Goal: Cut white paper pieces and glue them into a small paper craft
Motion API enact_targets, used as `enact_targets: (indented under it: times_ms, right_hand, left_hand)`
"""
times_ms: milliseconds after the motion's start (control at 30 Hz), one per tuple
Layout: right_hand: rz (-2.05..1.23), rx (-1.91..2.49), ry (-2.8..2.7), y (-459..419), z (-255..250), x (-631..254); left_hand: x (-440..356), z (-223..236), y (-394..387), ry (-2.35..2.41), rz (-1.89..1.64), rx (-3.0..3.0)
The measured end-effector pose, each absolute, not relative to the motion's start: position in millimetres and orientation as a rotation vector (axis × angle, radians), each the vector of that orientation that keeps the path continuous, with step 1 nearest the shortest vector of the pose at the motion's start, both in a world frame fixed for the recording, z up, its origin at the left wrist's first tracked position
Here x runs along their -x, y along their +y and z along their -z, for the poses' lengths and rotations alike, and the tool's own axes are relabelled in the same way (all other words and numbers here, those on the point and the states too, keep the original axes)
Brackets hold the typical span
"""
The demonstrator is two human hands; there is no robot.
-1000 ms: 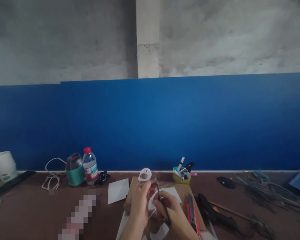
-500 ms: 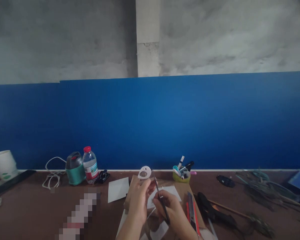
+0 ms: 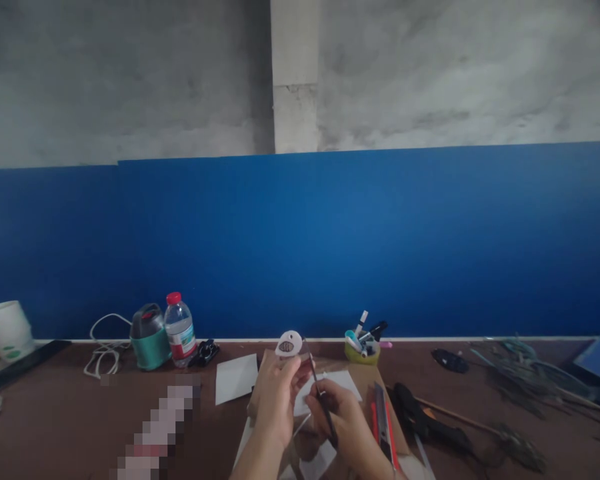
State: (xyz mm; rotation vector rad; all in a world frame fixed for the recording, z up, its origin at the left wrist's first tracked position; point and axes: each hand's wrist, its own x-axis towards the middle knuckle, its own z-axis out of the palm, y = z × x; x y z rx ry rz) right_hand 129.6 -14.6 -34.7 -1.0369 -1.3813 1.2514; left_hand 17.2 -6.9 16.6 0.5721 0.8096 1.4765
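Note:
My left hand (image 3: pixel 276 400) pinches a small white paper cutout (image 3: pixel 289 344) with a dark drawing on it, held up above the table. My right hand (image 3: pixel 343 423) grips black-handled scissors (image 3: pixel 319 393), their blades pointing up toward the cutout's right edge. Both hands hover over a brown cardboard sheet (image 3: pixel 367 383) and white paper pieces (image 3: pixel 331 385) lying on the brown table (image 3: pixel 70 420).
A white paper square (image 3: pixel 236 379), a water bottle (image 3: pixel 180 331), a green container (image 3: pixel 149 337) and a white cable lie to the left. A yellow cup of pens (image 3: pixel 363 347), a red utility knife (image 3: pixel 383 423), a black glue gun (image 3: pixel 427 420) and wires lie right. A blue panel stands behind.
The hands, cutout and scissors have shifted very slightly; the scissors stay at the cutout's edge. Nothing else has moved.

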Motion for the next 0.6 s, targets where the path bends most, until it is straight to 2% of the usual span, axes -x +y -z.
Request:
enact_targets:
  times_ms: [233,367,467,600]
  right_hand:
    - [-1.239,1.034,-1.363,-14.8,42.2,-128.8]
    - [-1.125,1.055,-1.344,-11.3,41.8,-135.6]
    - [-0.925,1.28,-1.437,-5.7,39.3,-148.6]
    - [-0.492,1.766,-1.726,-2.6,34.0,-164.6]
  left_hand:
    - [-16.2,-16.3,-6.5,0.777,-1.471,-0.589]
    - [-10.5,-14.2,-1.7,0.788,-1.518,-0.6]
    - [-4.8,-10.6,2.6,0.85,-1.55,-0.633]
    - [-1.5,-4.9,5.5,0.949,-1.494,-0.783]
